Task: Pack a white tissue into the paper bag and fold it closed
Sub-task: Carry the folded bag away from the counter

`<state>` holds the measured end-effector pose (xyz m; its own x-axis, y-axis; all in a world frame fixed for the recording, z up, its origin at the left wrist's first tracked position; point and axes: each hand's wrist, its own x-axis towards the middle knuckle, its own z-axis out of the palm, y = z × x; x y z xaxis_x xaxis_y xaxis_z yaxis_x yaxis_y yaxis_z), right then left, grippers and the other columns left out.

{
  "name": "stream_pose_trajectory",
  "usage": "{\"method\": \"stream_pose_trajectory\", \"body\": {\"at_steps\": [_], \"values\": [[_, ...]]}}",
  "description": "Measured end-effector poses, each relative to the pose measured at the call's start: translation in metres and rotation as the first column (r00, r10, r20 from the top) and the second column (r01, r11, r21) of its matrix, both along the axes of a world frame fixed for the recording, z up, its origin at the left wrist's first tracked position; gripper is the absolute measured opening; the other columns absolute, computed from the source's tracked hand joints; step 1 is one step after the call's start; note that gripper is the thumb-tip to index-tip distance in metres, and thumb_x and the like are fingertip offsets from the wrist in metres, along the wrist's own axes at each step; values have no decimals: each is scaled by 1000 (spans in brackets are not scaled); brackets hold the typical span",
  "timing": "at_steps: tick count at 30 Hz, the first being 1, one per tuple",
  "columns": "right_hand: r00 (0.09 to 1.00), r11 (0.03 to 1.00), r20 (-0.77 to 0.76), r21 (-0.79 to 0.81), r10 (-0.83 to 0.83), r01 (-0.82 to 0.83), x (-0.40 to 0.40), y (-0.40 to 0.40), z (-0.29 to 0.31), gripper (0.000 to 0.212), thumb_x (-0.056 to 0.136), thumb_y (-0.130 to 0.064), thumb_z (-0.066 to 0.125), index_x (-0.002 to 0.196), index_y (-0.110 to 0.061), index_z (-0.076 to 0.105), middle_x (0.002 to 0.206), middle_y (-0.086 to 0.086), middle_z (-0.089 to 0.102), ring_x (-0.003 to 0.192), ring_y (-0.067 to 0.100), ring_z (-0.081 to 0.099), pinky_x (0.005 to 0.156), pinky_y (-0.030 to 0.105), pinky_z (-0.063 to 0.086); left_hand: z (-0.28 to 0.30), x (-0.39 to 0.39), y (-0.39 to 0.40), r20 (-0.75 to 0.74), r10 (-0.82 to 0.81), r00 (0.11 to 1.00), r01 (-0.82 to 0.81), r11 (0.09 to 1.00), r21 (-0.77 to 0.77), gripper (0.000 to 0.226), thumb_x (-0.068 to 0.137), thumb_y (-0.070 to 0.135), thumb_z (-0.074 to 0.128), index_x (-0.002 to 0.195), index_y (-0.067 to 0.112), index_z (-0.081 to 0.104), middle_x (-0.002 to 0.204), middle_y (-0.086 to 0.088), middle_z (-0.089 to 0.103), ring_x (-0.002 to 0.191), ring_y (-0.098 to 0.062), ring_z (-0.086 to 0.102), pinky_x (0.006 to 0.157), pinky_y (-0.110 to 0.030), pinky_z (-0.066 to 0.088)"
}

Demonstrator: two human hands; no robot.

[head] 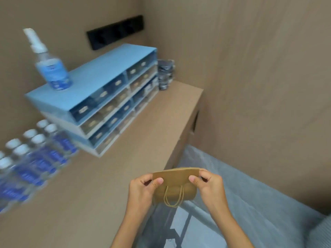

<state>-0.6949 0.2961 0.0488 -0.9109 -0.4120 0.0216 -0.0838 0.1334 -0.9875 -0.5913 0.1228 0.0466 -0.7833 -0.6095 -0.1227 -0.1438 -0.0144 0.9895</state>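
Observation:
A small brown paper bag with a twine handle hanging down its front is held in the air past the desk's right end. Its top part is folded over and its lower part bulges. My left hand pinches the bag's left edge with thumb on the front. My right hand pinches the right edge the same way. No white tissue shows anywhere; the bag's inside is hidden.
A brown desk runs along the left. On it stand a blue drawer organizer with a spray bottle on top, several water bottles at the left, and a dark stack by the wall. Grey floor lies below.

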Motion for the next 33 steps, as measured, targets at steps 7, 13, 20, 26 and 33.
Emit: {"method": "stream_pose_trajectory", "body": {"at_steps": [7,13,20,26,33], "values": [[972,972,-17,-2,-236,236,-115,32,2,45,82,4,67,63,-36,74,66,-23,70,62,-8,61,59,2,41,0,-159,13,-39,-262,964,260,965,-40,31,81,-2,71,72,26,81,71,6,79,64,-1,69,59,-14,53],[944,943,-14,32,-331,331,-236,25,0,39,82,3,67,64,-30,74,78,-17,74,69,-4,63,63,6,43,-13,-298,0,-42,-333,942,329,941,-72,20,82,4,73,77,22,81,78,1,81,72,-10,73,65,-20,57],[964,962,-39,65,-264,266,-380,-23,12,39,81,8,67,61,-24,74,73,-17,73,64,-4,61,60,6,42,-9,-427,-43,-50,-265,963,263,964,-41,27,80,2,73,71,26,81,71,4,80,63,-3,70,58,-15,53],[999,995,-38,100,13,-9,-485,-117,7,21,80,7,69,68,-9,75,80,-6,75,71,8,64,64,17,48,-21,-478,-114,-22,25,999,-26,1000,-6,6,80,1,74,74,2,77,71,-6,78,63,-12,64,62,-25,52],[864,852,38,150,502,-502,-572,-257,-25,10,80,9,69,74,2,74,87,14,76,77,15,66,77,33,51,-48,-490,-180,35,469,883,-469,883,-9,17,81,7,75,72,-6,70,63,-16,66,62,-16,54,62,-34,44]]}}
